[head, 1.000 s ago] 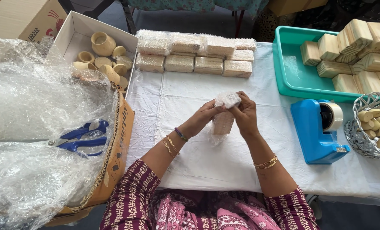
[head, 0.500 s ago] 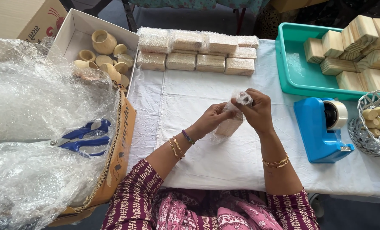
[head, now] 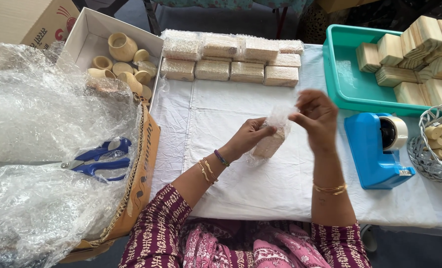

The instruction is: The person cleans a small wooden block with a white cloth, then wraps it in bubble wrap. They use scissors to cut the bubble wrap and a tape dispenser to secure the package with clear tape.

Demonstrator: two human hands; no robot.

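Right above the white tablecloth [head: 221, 114], both hands work on a small tan block [head: 269, 144] partly covered in bubble wrap [head: 279, 118]. The left hand [head: 248, 139] has its fingers curled around the block's lower side, holding it tilted. The right hand [head: 317, 116] pinches the loose wrap at the block's top between thumb and fingertips. Wrapped blocks [head: 231, 59] lie in rows at the far edge. A blue tape dispenser [head: 374, 149] stands just right of the hands, and blue scissors [head: 89, 161] rest on a heap of plastic to the left.
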